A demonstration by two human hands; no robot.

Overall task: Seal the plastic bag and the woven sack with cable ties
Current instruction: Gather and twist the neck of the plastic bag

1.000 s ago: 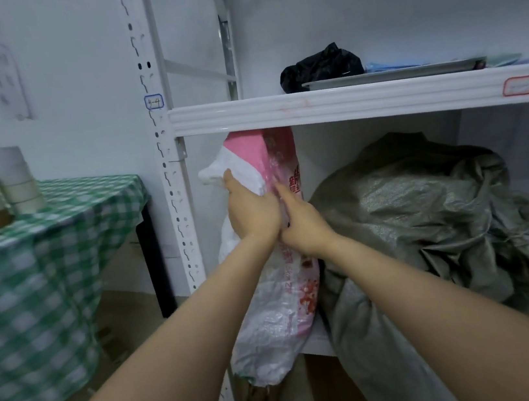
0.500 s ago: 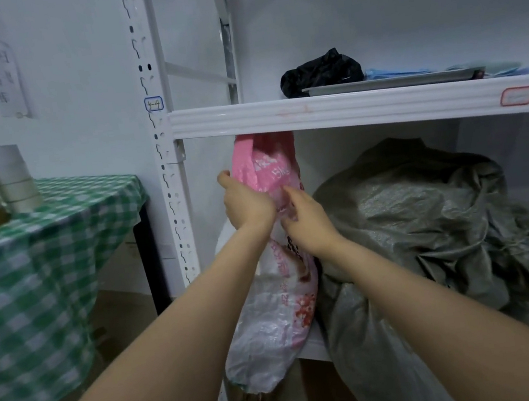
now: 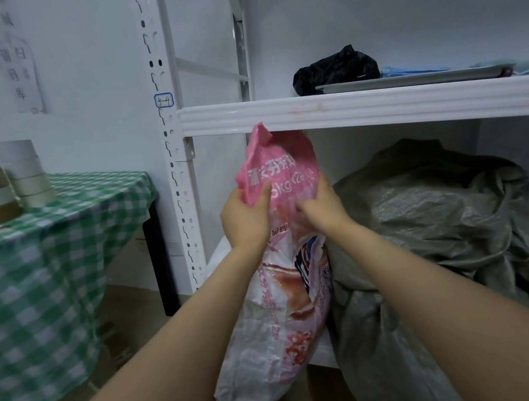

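Observation:
A pink and white printed plastic bag (image 3: 284, 326) stands at the left end of the lower shelf, its pink top reaching up to the upper shelf's front edge. My left hand (image 3: 245, 220) grips the bag's upper part from the left, thumb pressed on the pink plastic. My right hand (image 3: 321, 206) grips the same gathered neck from the right. A crumpled grey-green woven sack (image 3: 447, 229) lies beside the bag on its right and hangs over the shelf edge. No cable tie is visible.
The white metal rack's upright post (image 3: 178, 178) stands just left of the bag. The upper shelf (image 3: 362, 105) carries a black bag (image 3: 335, 69) and a flat tray (image 3: 409, 80). A table with a green checked cloth (image 3: 44, 265) at left holds tape rolls (image 3: 6, 185).
The bag's pink top has been pulled up and straightened, and both hands have shifted their hold on its neck. The white flap at the upper left is no longer sticking out.

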